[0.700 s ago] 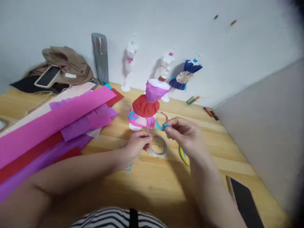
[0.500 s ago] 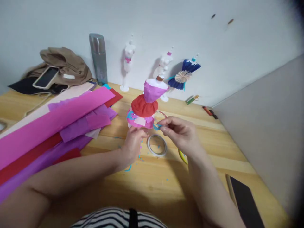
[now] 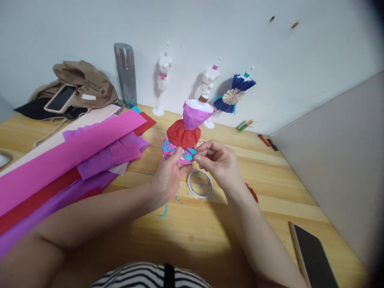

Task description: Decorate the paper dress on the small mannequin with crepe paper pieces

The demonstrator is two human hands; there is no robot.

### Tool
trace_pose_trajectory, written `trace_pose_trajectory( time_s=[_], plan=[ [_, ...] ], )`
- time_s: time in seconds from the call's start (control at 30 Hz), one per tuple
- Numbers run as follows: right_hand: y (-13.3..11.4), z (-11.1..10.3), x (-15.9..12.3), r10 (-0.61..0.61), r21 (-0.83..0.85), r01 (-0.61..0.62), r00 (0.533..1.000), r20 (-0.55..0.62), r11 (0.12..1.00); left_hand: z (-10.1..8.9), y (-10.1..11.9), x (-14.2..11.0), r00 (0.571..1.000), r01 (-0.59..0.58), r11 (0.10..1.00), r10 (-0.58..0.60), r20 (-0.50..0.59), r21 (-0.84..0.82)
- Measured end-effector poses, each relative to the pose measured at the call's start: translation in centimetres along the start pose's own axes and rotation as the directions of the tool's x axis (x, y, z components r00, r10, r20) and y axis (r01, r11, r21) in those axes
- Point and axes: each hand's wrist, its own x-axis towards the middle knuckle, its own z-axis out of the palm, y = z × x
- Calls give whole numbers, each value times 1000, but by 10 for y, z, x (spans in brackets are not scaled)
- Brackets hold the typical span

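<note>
In front of me a small mannequin wears a paper dress (image 3: 183, 135) with a purple top, a gathered red tier and a pink bottom tier. My left hand (image 3: 169, 174) grips the edge of the pink tier, thumb on top and fingers underneath. Between thumb and forefinger, my right hand (image 3: 219, 162) pinches a blue paper cut-out (image 3: 190, 154) lying against the right side of that tier. Another blue cut-out (image 3: 167, 146) shows on its left side. Just below the hands a roll of tape (image 3: 199, 184) lies flat, with blue scraps in and around it.
Sheets of coloured paper (image 3: 75, 156) spread over the left. Behind them are a phone (image 3: 61, 98), a brown cloth bag (image 3: 87, 84) and a steel flask (image 3: 125, 76). White mannequins (image 3: 163, 78) stand along the wall. A dark tablet-like object (image 3: 313, 254) lies at right.
My right hand has brought the blue cut-out left onto the pink tier. My left hand has moved up, its thumb now over the tier. A red-rimmed thing now shows beside my right forearm.
</note>
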Motion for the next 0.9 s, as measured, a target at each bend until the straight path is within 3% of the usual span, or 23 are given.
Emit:
trace_pose_trajectory(
  time_s=[0.23,0.33,0.53,0.9],
  plan=[
    [-13,7,-13,-44,-13,45,997,58,999,0,-2,1,1000,3,1000,-3,-19,-19],
    [-8,7,-13,-79,-106,76,997,-20,991,0,-1,1,1000,19,999,-20,-20,-33],
    [7,2,-7,-33,-211,4,990,-137,978,2,2,-2,1000,24,1000,-24,14,-15],
    [3,1,-5,36,-120,-64,973,-228,991,1,2,-3,998,52,998,-54,-34,-40]
  ],
)
